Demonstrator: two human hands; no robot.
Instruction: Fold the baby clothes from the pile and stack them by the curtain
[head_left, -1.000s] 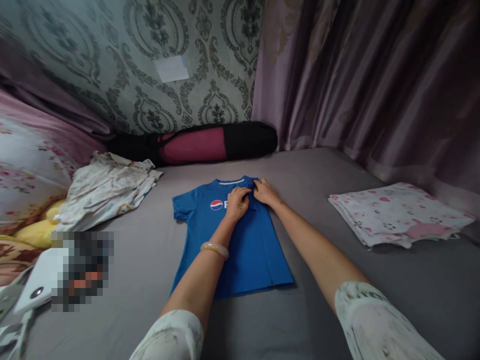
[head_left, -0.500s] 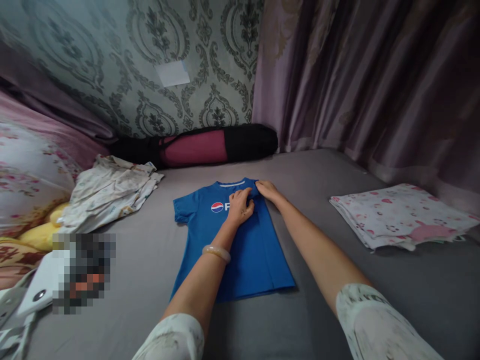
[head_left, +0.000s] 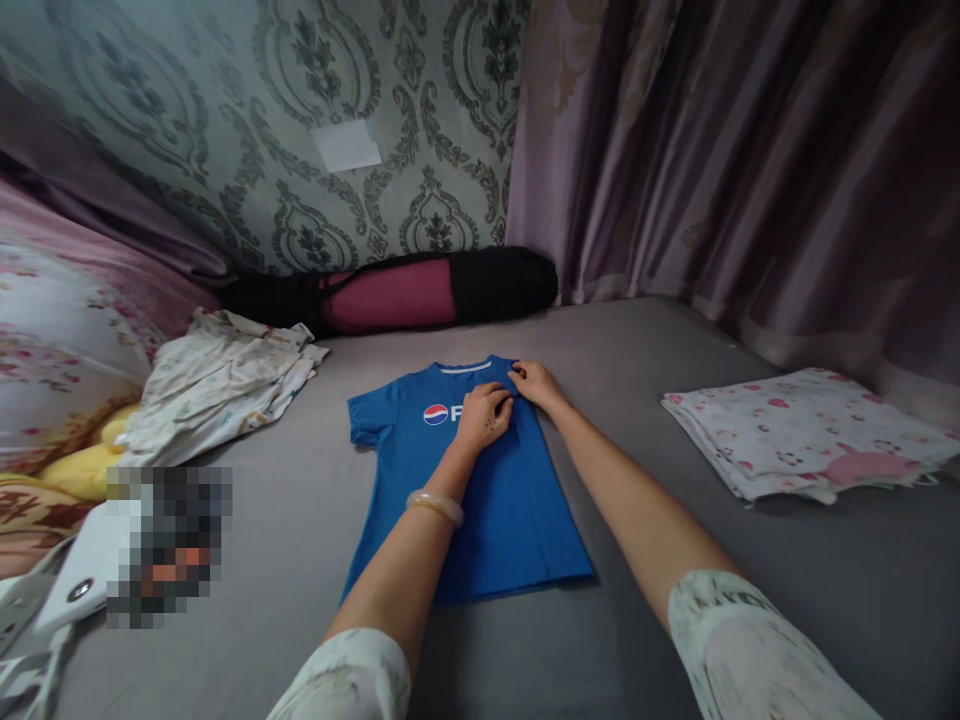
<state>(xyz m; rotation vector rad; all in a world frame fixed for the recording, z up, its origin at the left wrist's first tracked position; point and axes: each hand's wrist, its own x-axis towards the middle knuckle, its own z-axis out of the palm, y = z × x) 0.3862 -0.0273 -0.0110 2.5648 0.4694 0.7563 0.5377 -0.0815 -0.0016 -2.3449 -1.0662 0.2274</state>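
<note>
A blue T-shirt (head_left: 510,510) with a round red, white and blue logo lies front up on the grey bed sheet (head_left: 285,540). Its left sleeve is spread outward, while the right side is folded inward over the chest. My left hand (head_left: 486,412) rests on the chest beside the logo, covering part of the lettering, with fingers curled on the cloth of the folded part. At the right shoulder, my right hand (head_left: 534,382) has its thumb and fingers at the shirt's folded edge.
A folded white patterned cloth (head_left: 795,430) lies to the right. Behind the shirt is a long black and maroon bag (head_left: 397,292) by the wall. Crumpled pale cloth (head_left: 225,385), a yellow plush item (head_left: 79,470) and a white device with a cable (head_left: 90,565) are at the left.
My left hand has shifted slightly down and right, its fingers more bent. The fingers of my right hand have parted a little at the shoulder edge.
</note>
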